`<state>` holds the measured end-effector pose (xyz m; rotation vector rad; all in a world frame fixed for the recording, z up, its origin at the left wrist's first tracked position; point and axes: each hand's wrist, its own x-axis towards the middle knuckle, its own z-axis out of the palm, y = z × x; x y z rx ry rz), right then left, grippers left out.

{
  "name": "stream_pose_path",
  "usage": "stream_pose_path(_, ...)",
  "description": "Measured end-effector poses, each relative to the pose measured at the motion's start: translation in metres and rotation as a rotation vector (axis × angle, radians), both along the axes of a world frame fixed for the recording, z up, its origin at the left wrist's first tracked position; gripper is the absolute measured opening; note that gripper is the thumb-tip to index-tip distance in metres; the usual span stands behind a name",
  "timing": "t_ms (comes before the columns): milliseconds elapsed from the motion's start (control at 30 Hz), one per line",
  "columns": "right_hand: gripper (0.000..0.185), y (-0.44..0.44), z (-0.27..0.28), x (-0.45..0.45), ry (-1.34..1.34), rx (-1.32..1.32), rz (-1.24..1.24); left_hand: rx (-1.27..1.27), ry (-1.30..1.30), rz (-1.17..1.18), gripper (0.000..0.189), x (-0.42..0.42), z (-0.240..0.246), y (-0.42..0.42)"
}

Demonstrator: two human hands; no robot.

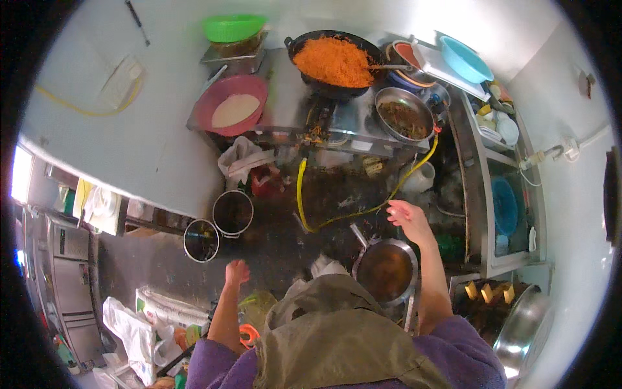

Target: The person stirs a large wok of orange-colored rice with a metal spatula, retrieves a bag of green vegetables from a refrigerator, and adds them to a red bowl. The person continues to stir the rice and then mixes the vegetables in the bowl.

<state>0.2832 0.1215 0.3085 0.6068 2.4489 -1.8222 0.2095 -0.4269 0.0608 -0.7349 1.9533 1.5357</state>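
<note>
My left hand (237, 272) is low on the left with its fingers curled in; nothing shows in it, though the palm is hidden. To its upper left on the dark floor stand two round pots, a smaller pot (201, 240) and a larger pot (233, 212). My right hand (409, 220) is raised, fingers loosely bent and apart, holding nothing. Just below it is a metal pan (386, 270) with brown liquid. A yellow hose (357, 213) runs close to the fingertips; contact is unclear. Ahead, a black wok (335, 90) heaped with shredded orange food (335, 61) sits on the stove.
A pink basin (255, 104) with pale contents and a steel pan (404, 114) of cooked food flank the wok. A glass-fronted cabinet (510, 265) stands right, above a large metal bowl (525, 330). Plastic bags (129, 335) lie lower left. A white partition (121, 146) fills the left.
</note>
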Motion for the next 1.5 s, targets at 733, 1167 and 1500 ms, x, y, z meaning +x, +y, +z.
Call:
stream_pose_path(733,0.059,0.263,0.058,-0.401,0.054,1.133,-0.091,0.537,-0.342,-0.232,0.021,-0.296,-0.046,0.261)
stream_pose_path(1167,0.039,0.181,0.118,-0.512,-0.425,1.207,0.237,0.173,-0.212,-0.761,0.037,-0.333,-0.059,0.298)
stream_pose_path(1500,0.031,0.185,0.264,-0.549,-0.548,1.547,0.460,-0.217,0.106,-1.038,0.051,-0.325,-0.074,0.309)
